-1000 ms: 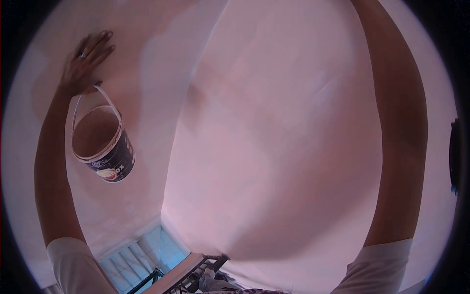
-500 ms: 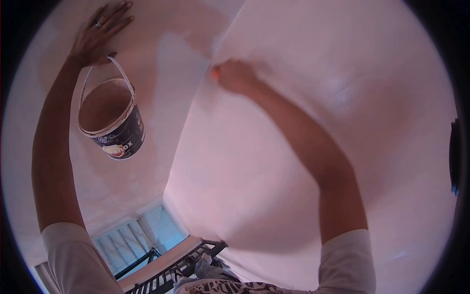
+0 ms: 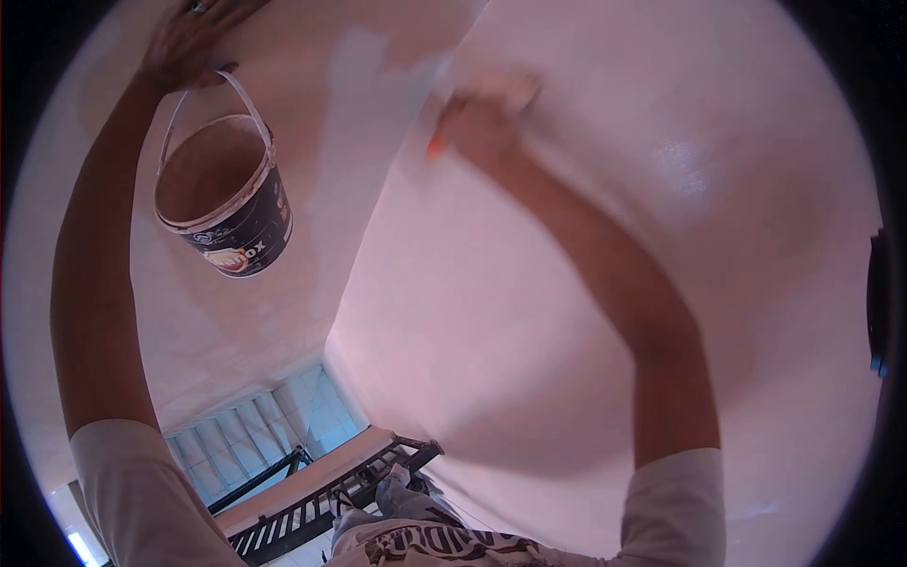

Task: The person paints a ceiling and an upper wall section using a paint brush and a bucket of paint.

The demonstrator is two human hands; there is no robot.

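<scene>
My left hand [image 3: 194, 47] lies flat against the left wall with its fingers stretched out, partly cut off by the top edge. Over its thumb hangs the white handle of a dark paint bucket [image 3: 253, 234], which is tilted so that its stained inside shows. My right hand [image 3: 482, 128] is closed round an orange-handled paintbrush [image 3: 434, 147] at the right wall, near the corner. Motion smears this hand, and the pale brush head [image 3: 515, 87] is blurred beyond it.
Pinkish walls meet at a corner line [image 3: 370, 231], with darker damp-looking patches on the left one. Far below are a dark railing [image 3: 312, 510] and a bluish corrugated surface [image 3: 236, 439]. A dark object [image 3: 879, 302] sits at the right edge.
My right hand has shifted right and slightly up, away from the corner, and the brush head now shows. My left hand and the bucket appear higher in view.
</scene>
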